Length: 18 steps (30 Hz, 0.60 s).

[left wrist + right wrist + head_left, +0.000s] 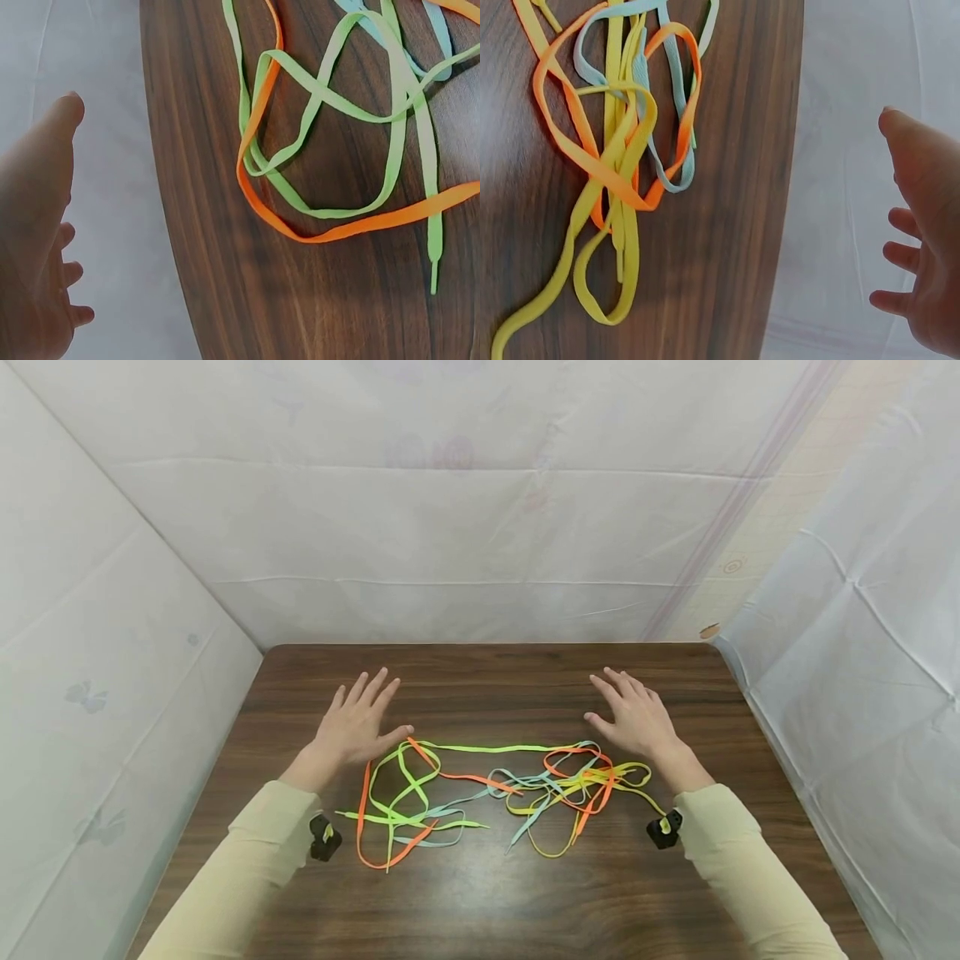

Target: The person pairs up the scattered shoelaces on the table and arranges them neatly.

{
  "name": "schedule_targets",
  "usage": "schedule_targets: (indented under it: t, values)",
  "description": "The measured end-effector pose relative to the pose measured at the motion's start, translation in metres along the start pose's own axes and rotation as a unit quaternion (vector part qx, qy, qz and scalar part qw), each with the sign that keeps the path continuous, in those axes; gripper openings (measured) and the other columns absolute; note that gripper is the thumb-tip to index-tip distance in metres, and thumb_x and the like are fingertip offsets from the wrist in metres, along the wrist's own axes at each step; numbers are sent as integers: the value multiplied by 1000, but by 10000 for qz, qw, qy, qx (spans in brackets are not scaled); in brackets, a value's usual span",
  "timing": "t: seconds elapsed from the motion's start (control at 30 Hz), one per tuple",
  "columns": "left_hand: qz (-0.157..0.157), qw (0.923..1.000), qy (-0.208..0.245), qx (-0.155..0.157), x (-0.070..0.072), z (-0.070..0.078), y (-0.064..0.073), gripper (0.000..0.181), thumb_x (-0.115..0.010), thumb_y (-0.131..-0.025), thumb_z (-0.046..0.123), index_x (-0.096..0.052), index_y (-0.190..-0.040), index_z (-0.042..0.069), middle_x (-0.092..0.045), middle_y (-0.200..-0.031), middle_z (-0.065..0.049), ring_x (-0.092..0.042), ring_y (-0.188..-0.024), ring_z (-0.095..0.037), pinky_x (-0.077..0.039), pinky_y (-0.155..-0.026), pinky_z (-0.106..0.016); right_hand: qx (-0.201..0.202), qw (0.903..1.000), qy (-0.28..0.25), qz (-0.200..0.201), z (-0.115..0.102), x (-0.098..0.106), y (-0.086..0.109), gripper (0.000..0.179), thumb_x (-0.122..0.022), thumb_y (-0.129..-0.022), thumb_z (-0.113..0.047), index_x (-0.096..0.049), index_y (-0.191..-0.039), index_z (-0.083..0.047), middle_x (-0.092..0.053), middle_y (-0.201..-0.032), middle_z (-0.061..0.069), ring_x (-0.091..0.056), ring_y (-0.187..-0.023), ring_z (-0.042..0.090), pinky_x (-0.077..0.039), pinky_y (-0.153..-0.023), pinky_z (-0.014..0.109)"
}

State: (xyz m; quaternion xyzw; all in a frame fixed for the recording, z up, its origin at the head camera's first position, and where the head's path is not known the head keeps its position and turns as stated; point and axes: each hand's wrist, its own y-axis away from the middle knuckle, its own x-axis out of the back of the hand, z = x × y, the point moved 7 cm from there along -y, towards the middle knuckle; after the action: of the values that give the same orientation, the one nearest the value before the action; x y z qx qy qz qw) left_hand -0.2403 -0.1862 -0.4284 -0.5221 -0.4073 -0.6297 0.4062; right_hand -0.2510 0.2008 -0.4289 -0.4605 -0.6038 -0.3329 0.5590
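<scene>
Several flat shoelaces lie tangled across the middle of the table. A green shoelace (495, 749) runs from a looped heap at the left to the right-hand heap. An orange shoelace (361, 818) curves round the left loops, and another orange shoelace (604, 174) winds through the right heap. A yellow shoelace (564, 262) loops at the right, mixed with a light blue shoelace (536, 810). My left hand (352, 722) is spread, thumb near the left loops. My right hand (636, 717) is spread just beyond the right heap. Neither holds anything.
The dark wood-grain table (480, 910) has rounded far corners. White sheeting (465, 543) hangs behind it and on both sides. A small black wrist camera (325, 837) sits at the left cuff, another black wrist camera (663, 832) at the right.
</scene>
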Motion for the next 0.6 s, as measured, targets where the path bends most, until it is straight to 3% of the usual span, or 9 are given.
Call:
schedule_targets:
  t: [0.3,0.6]
  values:
    - [82,10000,31,-10,-12,2,-6,83,-44,-86,62,-17,-148,13,-8,-154,-12,-8,-140,-37,-8,-108,-58,56,9997,-138,-205,-9,-17,-5,63,-58,-88,-40,-36,-141,-15,-29,-147,14,-30,-131,39,-33,-95,59]
    - [274,9995,124,-107,-29,10,-12,81,-47,-86,60,-22,-147,13,-14,-153,-12,-16,-138,-36,-15,-108,-57,247,9991,-309,-163,-27,-40,-7,56,-62,-86,-34,-45,-135,-13,-42,-138,14,-41,-123,36,-39,-92,55]
